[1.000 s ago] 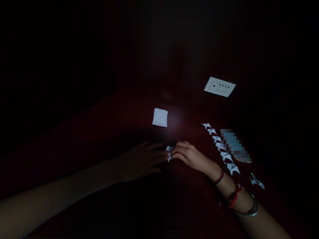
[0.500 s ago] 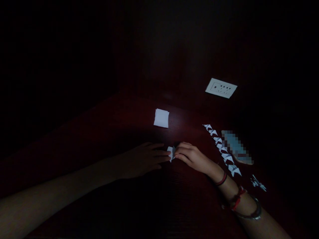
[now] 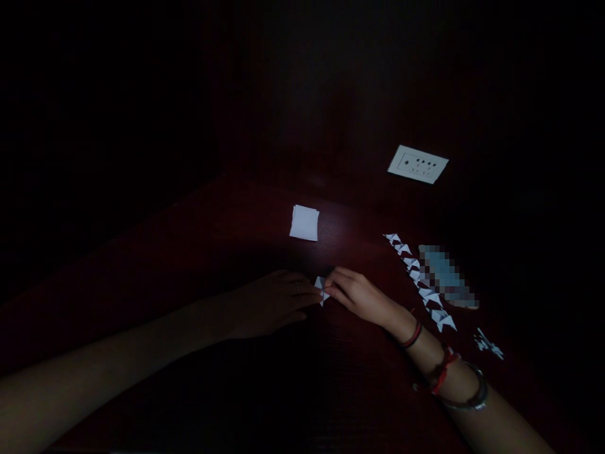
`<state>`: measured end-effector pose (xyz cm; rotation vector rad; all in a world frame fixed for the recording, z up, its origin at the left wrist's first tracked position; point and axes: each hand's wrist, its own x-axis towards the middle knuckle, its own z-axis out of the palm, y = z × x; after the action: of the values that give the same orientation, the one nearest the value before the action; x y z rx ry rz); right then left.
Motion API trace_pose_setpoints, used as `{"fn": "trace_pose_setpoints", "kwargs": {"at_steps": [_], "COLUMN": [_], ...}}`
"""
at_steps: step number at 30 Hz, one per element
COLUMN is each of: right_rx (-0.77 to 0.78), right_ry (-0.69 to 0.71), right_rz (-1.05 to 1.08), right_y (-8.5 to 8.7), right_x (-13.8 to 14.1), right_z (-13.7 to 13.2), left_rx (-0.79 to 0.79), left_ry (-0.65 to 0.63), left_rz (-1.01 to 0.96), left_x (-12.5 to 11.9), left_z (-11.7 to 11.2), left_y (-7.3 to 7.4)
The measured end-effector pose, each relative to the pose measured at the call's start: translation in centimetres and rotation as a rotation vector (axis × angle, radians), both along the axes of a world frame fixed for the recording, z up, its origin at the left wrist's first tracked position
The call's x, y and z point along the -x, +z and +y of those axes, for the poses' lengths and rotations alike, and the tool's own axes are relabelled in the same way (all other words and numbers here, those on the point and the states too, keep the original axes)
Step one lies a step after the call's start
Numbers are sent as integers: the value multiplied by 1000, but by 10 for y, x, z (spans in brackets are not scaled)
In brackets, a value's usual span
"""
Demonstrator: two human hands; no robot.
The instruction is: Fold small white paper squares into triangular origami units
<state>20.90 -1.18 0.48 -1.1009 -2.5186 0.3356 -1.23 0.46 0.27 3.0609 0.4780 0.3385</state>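
A small folded piece of white paper (image 3: 320, 284) lies on the dark red table between my two hands. My right hand (image 3: 355, 293) has its fingers pinched together on the paper's right side and covers part of it. From the left, my left hand (image 3: 278, 301) lies flat with its fingers stretched out, the fingertips touching the paper's left edge. Farther back sits a stack of white paper squares (image 3: 304, 223). To the right, a slanting row of small folded paper pieces (image 3: 416, 275) runs along the table.
Beside the row lies a long bluish object (image 3: 448, 276), blurred by pixels. A little pile of thin white bits (image 3: 488, 344) rests near my right forearm. A white socket plate (image 3: 418, 165) is on the wall behind. Much of the scene is dark.
My right hand has shifted slightly left over the paper, and less of the paper shows. The left fingertips reach a bit farther right. The whole view has moved slightly.
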Motion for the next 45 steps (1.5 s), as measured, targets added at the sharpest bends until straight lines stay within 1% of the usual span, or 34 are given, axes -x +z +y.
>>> {"fn": "trace_pose_setpoints", "kwargs": {"at_steps": [4, 8, 12, 15, 19, 22, 27, 32, 45], "right_rx": [45, 103, 95, 98, 78, 85, 125, 137, 129], "right_ry": [38, 85, 88, 67, -8, -55, -90, -114, -184], "right_rz": [82, 102, 116, 112, 99, 89, 110, 131, 126], "right_y": [1, 3, 4, 3, 3, 4, 3, 1, 3], "right_x": [-5, -16, -20, -15, -9, -7, -7, -8, -3], "right_z": [2, 3, 3, 3, 3, 3, 4, 6, 6], "left_rx": [14, 38, 32, 24, 16, 2, -9, -4, 16], "left_ry": [15, 31, 22, 10, -15, -21, -33, -42, 8], "left_rz": [-8, -10, -24, -13, 22, 12, -10, -48, -61], "left_x": [0, -1, 0, 0, 1, 1, 0, -1, -6], "left_z": [-2, -2, -1, -2, -2, 0, 4, 4, 1], "left_y": [2, 3, 2, 4, 7, 4, -3, -3, -3]}}
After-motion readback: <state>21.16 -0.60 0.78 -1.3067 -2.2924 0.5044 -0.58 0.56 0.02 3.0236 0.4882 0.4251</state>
